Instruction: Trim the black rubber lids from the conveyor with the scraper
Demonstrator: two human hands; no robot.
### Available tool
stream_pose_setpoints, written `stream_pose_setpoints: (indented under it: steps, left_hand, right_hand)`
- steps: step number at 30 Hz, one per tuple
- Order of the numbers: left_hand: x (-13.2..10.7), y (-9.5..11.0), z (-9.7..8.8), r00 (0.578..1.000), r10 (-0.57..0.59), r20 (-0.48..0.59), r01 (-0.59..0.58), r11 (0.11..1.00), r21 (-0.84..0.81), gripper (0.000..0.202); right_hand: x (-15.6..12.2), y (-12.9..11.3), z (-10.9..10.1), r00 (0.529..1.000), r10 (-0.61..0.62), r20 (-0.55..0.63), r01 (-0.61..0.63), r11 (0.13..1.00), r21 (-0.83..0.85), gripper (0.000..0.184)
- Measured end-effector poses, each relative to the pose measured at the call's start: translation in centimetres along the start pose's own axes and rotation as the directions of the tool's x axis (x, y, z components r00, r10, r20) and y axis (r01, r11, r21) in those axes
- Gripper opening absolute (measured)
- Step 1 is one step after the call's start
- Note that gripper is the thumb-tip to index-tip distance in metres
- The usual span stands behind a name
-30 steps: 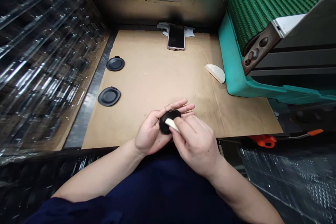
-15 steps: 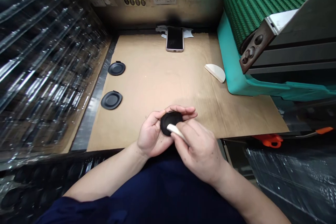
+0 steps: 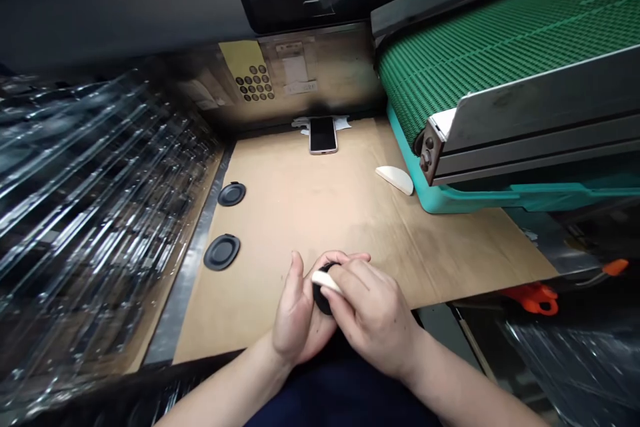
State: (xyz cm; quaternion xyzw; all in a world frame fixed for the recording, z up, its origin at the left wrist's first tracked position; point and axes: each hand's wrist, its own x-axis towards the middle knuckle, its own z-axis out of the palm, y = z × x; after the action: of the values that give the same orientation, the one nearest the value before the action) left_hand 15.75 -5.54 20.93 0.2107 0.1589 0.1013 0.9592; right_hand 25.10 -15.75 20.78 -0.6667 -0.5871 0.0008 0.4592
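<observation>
Three black discs are in view: one between your hands, and two lying flat toward the left of the tabletop [image 3: 300, 213], the upper loose disc [image 3: 231, 194] and the lower loose disc [image 3: 221, 252]. The held black disc [image 3: 323, 300] is cupped in your left hand [image 3: 303, 312], with the fingers [image 3: 345, 256] curled around behind it. Your right hand [image 3: 373, 320] is closed narrowly, pinching a white curved piece [image 3: 326, 281] against the disc's upper edge, so most of the disc is hidden and you cannot tell what its face looks like from this view. Since the last view, your head has tipped upward: your hands sit lower in the picture, and more of the green conveyor belt [image 3: 500, 67] shows at upper right. The white piece now lies across the top of the disc rather than its middle. Beyond your hands, a second white half-round piece [image 3: 395, 180] rests near the teal belt frame [image 3: 450, 201], and a phone [image 3: 323, 135] lies by the back edge.
</observation>
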Motion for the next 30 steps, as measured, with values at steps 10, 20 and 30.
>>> stream_pose_setpoints:
  steps: [10,20,30]
  left_hand:
    - [-0.18,-0.19,-0.05,1.000,0.000,-0.010,0.000,1.000,0.004,0.071]
    - [-0.24,-0.16,0.14,1.000,0.009,-0.022,-0.008,0.999,0.032,0.067]
    - [-0.27,-0.19,-0.04,0.999,0.040,-0.033,-0.038,0.998,0.041,0.069]
  right_hand:
    - [0.06,0.03,-0.41,1.000,0.009,0.014,-0.009,1.000,-0.017,0.015]
    - [-0.12,-0.03,-0.42,1.000,0.007,0.015,-0.006,1.000,-0.031,0.015]
    - [-0.28,-0.04,-0.14,1.000,0.023,0.007,-0.023,0.999,-0.046,0.015]
